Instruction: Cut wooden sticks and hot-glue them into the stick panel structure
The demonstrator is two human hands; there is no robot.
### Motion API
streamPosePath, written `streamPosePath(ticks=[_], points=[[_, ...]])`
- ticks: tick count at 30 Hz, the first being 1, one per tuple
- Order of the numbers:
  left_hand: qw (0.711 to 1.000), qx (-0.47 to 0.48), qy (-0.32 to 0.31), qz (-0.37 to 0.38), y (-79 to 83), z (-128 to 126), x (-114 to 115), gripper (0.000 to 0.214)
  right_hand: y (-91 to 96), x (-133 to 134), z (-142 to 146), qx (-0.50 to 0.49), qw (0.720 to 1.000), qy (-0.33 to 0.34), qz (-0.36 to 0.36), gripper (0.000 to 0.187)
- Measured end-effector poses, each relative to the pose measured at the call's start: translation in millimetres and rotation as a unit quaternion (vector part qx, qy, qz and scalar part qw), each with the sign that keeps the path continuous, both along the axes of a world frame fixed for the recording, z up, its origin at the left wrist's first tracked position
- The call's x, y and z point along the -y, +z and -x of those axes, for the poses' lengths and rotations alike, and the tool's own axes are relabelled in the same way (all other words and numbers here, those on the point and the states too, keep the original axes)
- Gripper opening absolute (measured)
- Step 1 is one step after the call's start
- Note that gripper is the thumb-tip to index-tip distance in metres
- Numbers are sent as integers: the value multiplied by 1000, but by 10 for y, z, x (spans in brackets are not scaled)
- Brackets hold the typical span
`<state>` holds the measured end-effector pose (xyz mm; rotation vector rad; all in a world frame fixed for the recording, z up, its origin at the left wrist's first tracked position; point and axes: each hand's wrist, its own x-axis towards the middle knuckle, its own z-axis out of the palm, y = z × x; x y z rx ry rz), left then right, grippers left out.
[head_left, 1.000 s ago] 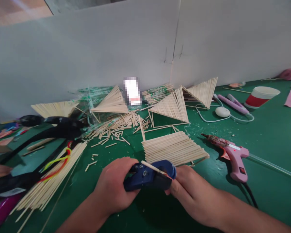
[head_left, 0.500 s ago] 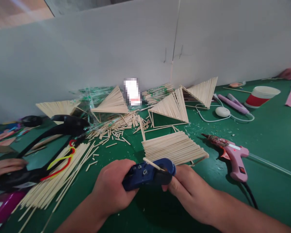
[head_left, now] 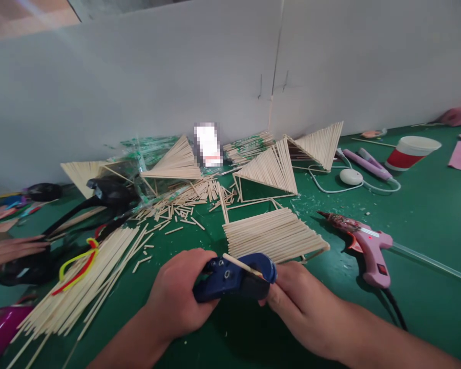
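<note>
My left hand (head_left: 182, 294) is closed around the handles of a blue hand cutter (head_left: 228, 282) with a curved jaw. A thin wooden stick (head_left: 236, 260) lies across the jaw, its free end pointing up and left. On the other side of the jaw, my right hand (head_left: 299, 294) pinches the stick; most of its length is hidden by the fingers. Just beyond the cutter sits a twisted panel of side-by-side sticks (head_left: 272, 236) on a stick frame. Short cut stick pieces (head_left: 184, 207) are scattered behind my left hand.
Long loose sticks (head_left: 88, 271) lie at left, beside a black strap-like object (head_left: 107, 192) touched by another person's hand (head_left: 13, 253). A pink glue gun (head_left: 369, 241) rests at right. More stick structures (head_left: 267, 171), a blurred phone (head_left: 208, 146) and a paper cup (head_left: 411, 152) stand farther back.
The other person's hand and the black object have shifted left, with the red and yellow loops on it moving down and left. My hands, cutter and stick stay nearly in place.
</note>
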<state>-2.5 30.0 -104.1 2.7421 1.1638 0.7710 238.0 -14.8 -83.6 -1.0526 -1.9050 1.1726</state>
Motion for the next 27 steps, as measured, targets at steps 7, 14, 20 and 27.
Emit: streamPosePath(ticks=[7, 14, 20, 27], points=[[1000, 2, 5, 8, -23, 3, -6, 38, -59, -12, 10, -4, 999, -14, -44, 22], [999, -4, 11, 35, -27, 15, 4, 33, -77, -16, 31, -2, 999, -27, -40, 22], [999, -8, 15, 47, 6, 25, 23, 26, -80, -7, 35, 2, 999, -34, -32, 21], [999, -10, 18, 44, 10, 41, 29, 26, -81, 16, 36, -9, 999, -36, 16, 23]])
